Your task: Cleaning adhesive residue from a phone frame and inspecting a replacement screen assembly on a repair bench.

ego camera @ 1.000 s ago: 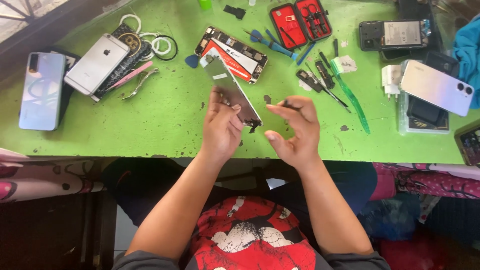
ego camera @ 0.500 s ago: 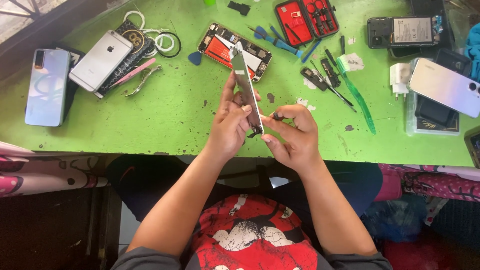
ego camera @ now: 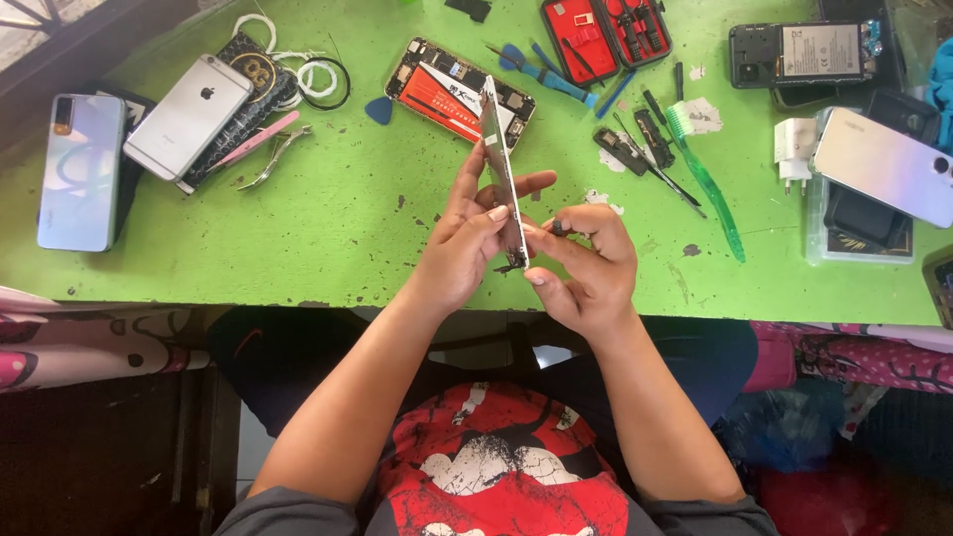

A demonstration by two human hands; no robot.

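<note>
above table | phone panel (ego camera: pixel 499 164) edge-on, long axis pointing away | left hand (ego camera: pixel 465 248) grip holding it

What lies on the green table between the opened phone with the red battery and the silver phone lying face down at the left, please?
In the head view, a blue pick lies nearest the opened phone, then a black ring and metal tweezers towards the silver phone.

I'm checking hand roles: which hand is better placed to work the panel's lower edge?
Probably right: the right hand pinches the lower end of the thin silver phone panel, while the left hand steadies it edge-on.
</note>
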